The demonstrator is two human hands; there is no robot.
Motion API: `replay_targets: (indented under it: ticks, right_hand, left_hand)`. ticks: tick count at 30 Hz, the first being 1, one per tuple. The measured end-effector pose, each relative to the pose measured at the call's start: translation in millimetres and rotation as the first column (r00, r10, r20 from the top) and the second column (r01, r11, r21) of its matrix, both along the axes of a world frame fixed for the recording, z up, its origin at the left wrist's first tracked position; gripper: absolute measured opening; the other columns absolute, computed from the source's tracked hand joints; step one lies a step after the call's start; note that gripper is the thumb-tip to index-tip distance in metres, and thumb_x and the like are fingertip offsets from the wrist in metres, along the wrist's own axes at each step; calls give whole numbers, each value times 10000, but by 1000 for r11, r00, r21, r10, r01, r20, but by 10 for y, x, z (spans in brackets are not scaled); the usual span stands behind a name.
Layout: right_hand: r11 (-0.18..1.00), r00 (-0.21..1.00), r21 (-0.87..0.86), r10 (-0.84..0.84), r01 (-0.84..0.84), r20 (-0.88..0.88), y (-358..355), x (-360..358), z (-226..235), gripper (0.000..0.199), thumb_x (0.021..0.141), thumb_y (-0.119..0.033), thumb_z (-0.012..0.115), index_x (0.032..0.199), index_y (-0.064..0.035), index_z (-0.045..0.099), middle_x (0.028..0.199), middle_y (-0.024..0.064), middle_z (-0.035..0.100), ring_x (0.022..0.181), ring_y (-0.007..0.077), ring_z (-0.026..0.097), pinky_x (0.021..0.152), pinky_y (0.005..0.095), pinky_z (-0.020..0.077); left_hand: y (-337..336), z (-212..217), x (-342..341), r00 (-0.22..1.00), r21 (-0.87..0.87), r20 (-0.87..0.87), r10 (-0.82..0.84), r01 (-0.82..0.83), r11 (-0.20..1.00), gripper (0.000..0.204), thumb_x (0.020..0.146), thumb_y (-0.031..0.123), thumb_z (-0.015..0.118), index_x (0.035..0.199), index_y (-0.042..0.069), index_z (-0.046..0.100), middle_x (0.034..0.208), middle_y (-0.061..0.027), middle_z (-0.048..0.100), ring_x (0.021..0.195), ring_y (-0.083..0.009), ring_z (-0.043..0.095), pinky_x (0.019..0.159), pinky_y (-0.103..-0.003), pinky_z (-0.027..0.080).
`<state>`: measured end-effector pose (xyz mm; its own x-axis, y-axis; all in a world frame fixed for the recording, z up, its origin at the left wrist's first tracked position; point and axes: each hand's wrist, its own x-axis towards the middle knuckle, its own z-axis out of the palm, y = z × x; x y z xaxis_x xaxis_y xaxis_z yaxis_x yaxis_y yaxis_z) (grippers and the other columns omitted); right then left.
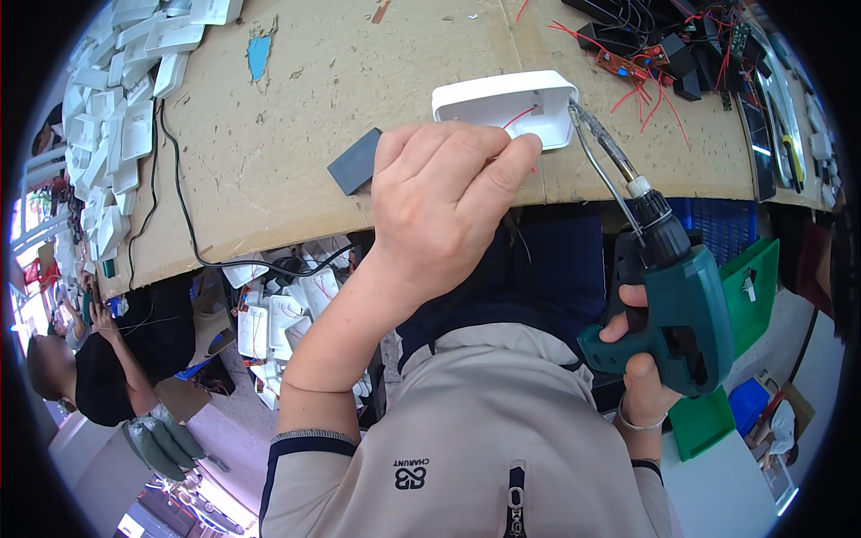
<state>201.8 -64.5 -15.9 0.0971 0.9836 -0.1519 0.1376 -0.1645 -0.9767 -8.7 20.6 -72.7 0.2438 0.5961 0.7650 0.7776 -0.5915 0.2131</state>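
My right hand [641,363] grips the handle of a green soldering gun [686,314]. Its metal tip and a thin curved feed tube meet at the right rim of a white plastic housing [484,96]. The housing lies tipped on the table with its open side toward me. My left hand [448,193] is closed in front of it, thumb against the fingers, on a thin red wire [518,117] that runs to a small metal piece inside. A dark grey block [352,165] sits beside the left knuckles, partly covered by them.
White housings [134,130] are heaped at the table's left, near a black cable [184,211]. Black parts and red-wired circuit boards [632,65] crowd the back right. More housings [285,318] fill a space below the table edge. Another person [108,372] works at left.
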Motion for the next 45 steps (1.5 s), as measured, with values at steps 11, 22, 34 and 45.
replay_targets:
  ticks: [11,22,34,45]
  right_hand:
    - [1000,998,-7,-16,16,-53,20,49,-51,703,637,-500,709,1042,42,519,947,141,593,643,139,586,555,223,464]
    - [998,999,-57,40,-41,-11,-43,121,-40,691,646,-498,708,1034,48,538,927,97,596,649,118,576,567,207,446]
    - [984,987,-79,157,-159,-25,-83,219,-156,692,639,-464,728,1084,25,524,1012,113,587,711,126,580,632,235,464]
    - [984,987,-69,163,-162,12,-128,227,-187,689,644,-470,725,1089,17,528,1011,97,587,715,118,575,637,231,460]
  left_hand:
    - [78,22,46,998,8,28,48,-48,999,234,576,61,629,792,135,583,696,49,552,601,-111,500,576,-279,264]
    - [61,111,73,987,-77,-67,149,-154,985,119,657,96,695,753,127,634,654,38,539,586,-122,470,625,-273,244]
    - [72,76,143,972,-47,-87,216,-221,974,109,659,118,697,746,134,633,669,53,544,600,-113,464,638,-284,226]
    - [102,14,154,962,40,-53,269,-267,963,137,597,95,622,711,146,567,717,66,512,634,-116,466,634,-322,205]
